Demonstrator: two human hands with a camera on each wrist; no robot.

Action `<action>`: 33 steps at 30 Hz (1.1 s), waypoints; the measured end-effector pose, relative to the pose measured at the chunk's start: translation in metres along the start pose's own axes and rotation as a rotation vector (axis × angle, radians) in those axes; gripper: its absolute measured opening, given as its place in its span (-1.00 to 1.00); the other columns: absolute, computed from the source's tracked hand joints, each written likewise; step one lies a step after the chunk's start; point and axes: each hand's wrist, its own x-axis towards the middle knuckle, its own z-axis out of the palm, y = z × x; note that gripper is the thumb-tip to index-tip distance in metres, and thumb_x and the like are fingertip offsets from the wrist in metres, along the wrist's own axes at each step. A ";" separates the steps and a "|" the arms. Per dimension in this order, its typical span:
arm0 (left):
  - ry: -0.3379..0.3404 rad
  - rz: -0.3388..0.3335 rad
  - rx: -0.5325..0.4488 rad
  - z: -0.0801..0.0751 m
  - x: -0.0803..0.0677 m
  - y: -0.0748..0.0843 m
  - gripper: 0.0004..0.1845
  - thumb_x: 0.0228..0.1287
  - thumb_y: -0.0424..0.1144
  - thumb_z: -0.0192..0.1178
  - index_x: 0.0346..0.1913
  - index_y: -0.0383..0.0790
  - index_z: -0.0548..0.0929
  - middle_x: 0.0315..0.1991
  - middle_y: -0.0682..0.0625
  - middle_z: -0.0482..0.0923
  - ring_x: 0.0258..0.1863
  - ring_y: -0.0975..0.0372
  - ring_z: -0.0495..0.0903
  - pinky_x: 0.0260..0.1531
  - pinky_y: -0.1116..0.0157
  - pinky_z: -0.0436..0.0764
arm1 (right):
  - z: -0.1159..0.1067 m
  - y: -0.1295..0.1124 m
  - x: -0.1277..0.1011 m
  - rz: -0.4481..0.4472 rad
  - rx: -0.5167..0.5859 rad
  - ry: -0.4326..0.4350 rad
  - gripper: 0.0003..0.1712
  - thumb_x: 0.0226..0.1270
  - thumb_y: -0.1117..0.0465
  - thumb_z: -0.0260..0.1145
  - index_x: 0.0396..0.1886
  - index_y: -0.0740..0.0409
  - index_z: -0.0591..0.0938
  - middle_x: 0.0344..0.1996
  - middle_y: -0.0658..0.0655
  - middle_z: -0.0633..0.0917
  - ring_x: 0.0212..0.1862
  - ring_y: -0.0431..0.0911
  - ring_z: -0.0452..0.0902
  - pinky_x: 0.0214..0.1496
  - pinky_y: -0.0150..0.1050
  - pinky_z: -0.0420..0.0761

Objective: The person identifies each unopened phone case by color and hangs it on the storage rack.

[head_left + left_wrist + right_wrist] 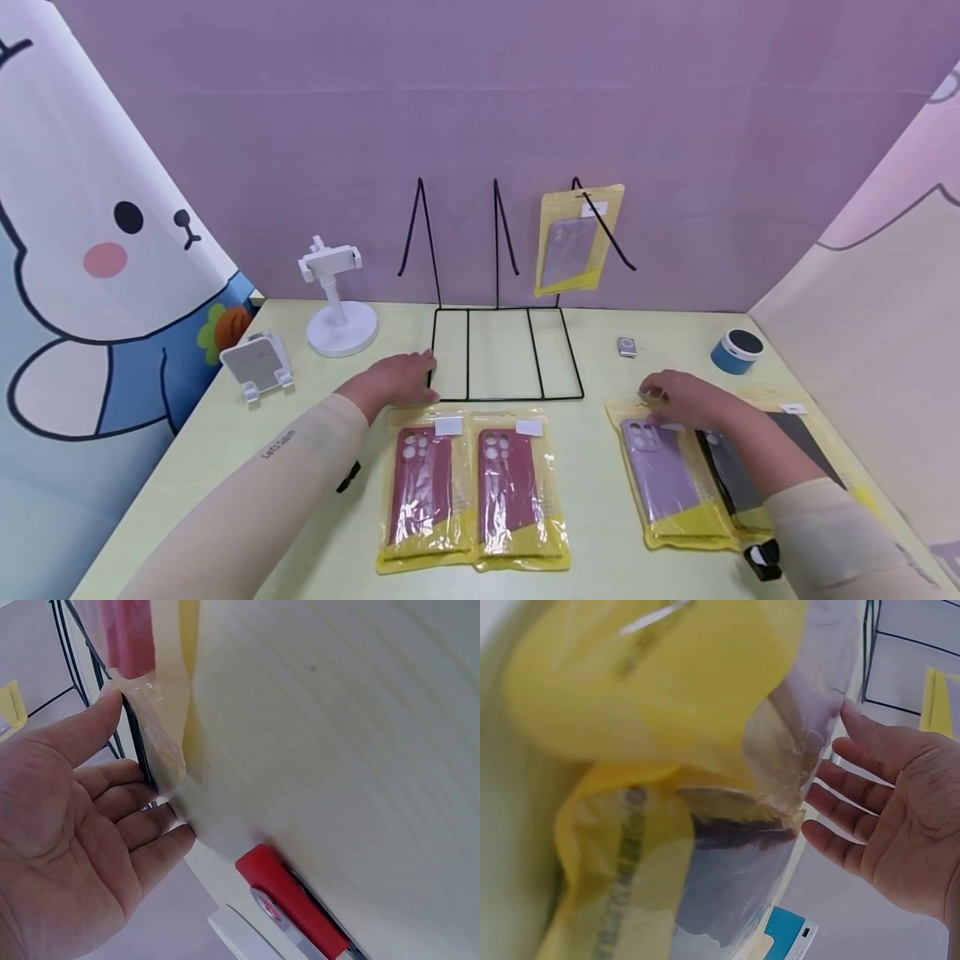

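Note:
My left hand (397, 381) is at the left side of a black wire rack (468, 358); its thumb and fingertips touch the base rod, the fingers loosely bent. Below it lie two yellow-edged clear pouches with red phone cases (422, 479) (507, 479). On the right, my right hand (686, 400) pinches the top edge of a pouch with a purple phone case (660, 475); the hand partly covers its label. Beside that pouch lie pouches with dark phone cases (798, 437), partly hidden by the right forearm. Another purple phone case pouch (573, 246) hangs on the rack's right hook.
At the back left stand a white phone stand (341, 325) and a smaller folding stand (258, 367). A small silver device (627, 347) and a blue round speaker (737, 352) are at the right. Behind the rack hangs a purple cloth (337, 150). A red-handled tool (292, 900) shows in the left wrist view.

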 end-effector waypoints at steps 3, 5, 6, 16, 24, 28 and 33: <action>0.004 0.005 -0.006 0.000 -0.001 0.000 -0.31 0.36 0.05 0.19 0.40 -0.27 0.33 0.55 -0.22 -0.01 0.50 -0.11 0.10 0.47 -0.03 0.18 | 0.000 -0.002 0.001 0.002 -0.009 -0.009 -0.53 0.26 0.09 0.40 0.11 0.19 0.59 -0.07 0.13 0.65 -0.07 0.00 0.52 0.05 0.07 0.59; 0.002 0.006 -0.007 0.000 -0.002 -0.001 -0.30 0.37 0.06 0.19 0.41 -0.27 0.32 0.56 -0.22 -0.02 0.51 -0.11 0.09 0.47 -0.03 0.17 | -0.001 -0.004 0.001 0.013 -0.018 -0.023 -0.61 0.27 0.08 0.40 0.04 0.15 0.62 -0.13 0.07 0.66 -0.13 -0.04 0.51 -0.02 -0.01 0.61; 0.001 0.007 -0.005 0.000 -0.002 -0.001 -0.30 0.37 0.06 0.18 0.41 -0.28 0.31 0.56 -0.22 -0.02 0.51 -0.11 0.08 0.47 -0.04 0.17 | -0.001 -0.004 0.001 0.011 -0.023 -0.029 -0.65 0.27 0.09 0.39 -0.01 0.13 0.64 -0.17 0.05 0.66 -0.17 -0.06 0.50 -0.08 -0.06 0.60; -0.004 -0.002 -0.013 -0.001 0.000 0.001 -0.23 0.36 0.06 0.19 0.47 -0.29 0.25 0.55 -0.22 -0.01 0.51 -0.10 0.09 0.47 -0.03 0.17 | -0.007 -0.001 0.002 -0.121 -0.032 0.074 -0.95 0.38 0.24 0.27 -0.30 0.08 0.64 -0.38 -0.06 0.64 -0.33 -0.16 0.45 -0.27 -0.24 0.49; -0.010 -0.015 -0.014 -0.001 0.000 0.001 -0.24 0.37 0.07 0.18 0.47 -0.26 0.24 0.56 -0.20 -0.03 0.51 -0.09 0.08 0.48 -0.02 0.16 | -0.038 -0.019 -0.015 -0.126 0.130 0.152 -0.93 0.43 0.17 0.25 -0.22 0.06 0.60 -0.39 -0.02 0.60 -0.34 -0.12 0.44 -0.31 -0.24 0.47; -0.014 -0.021 -0.019 -0.001 -0.001 0.000 -0.23 0.37 0.06 0.18 0.49 -0.26 0.22 0.56 -0.20 -0.04 0.52 -0.08 0.06 0.49 -0.02 0.14 | -0.053 -0.032 -0.025 -0.148 0.166 0.205 -0.87 0.44 0.12 0.25 -0.16 0.05 0.62 -0.30 -0.01 0.66 -0.24 -0.12 0.52 -0.21 -0.20 0.57; -0.012 -0.015 -0.024 -0.001 -0.001 0.000 -0.25 0.37 0.06 0.18 0.48 -0.26 0.24 0.56 -0.20 -0.03 0.52 -0.09 0.06 0.48 -0.02 0.15 | -0.070 -0.046 -0.036 -0.156 0.131 0.281 -0.83 0.46 0.07 0.22 -0.11 0.01 0.65 -0.22 -0.02 0.71 -0.18 -0.13 0.59 -0.16 -0.20 0.61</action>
